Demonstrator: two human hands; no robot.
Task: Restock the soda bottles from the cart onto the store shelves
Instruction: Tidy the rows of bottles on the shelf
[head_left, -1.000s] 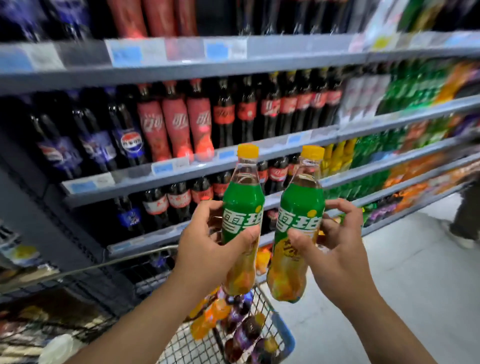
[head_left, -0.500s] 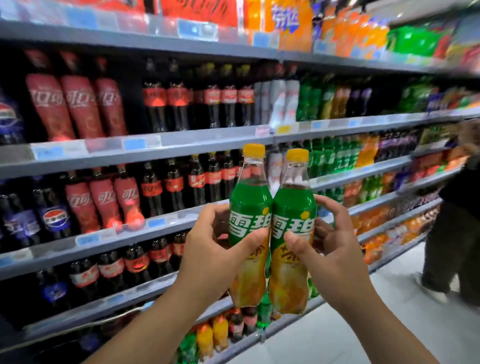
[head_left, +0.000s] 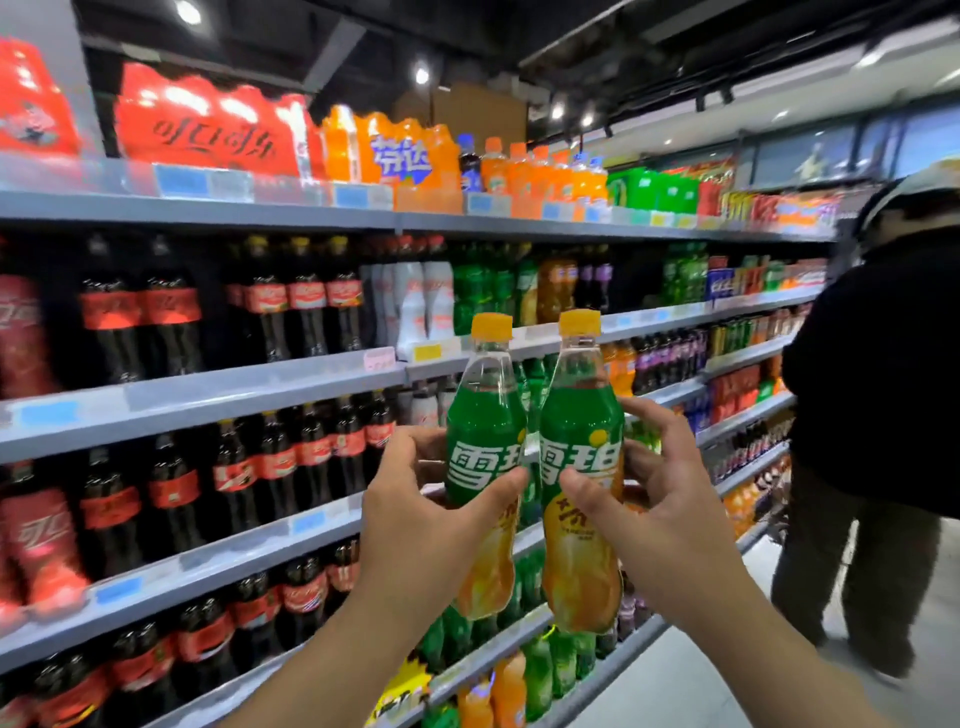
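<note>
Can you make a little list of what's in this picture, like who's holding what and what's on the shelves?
left hand: grips the left bottle, upright
right hand: grips the right bottle, upright
bottles: green labels, orange bottoms, yellow caps, side by side
shelves: dark cola bottles at left, green and orange sodas farther right
aisle: another person in dark clothes stands at right
</note>
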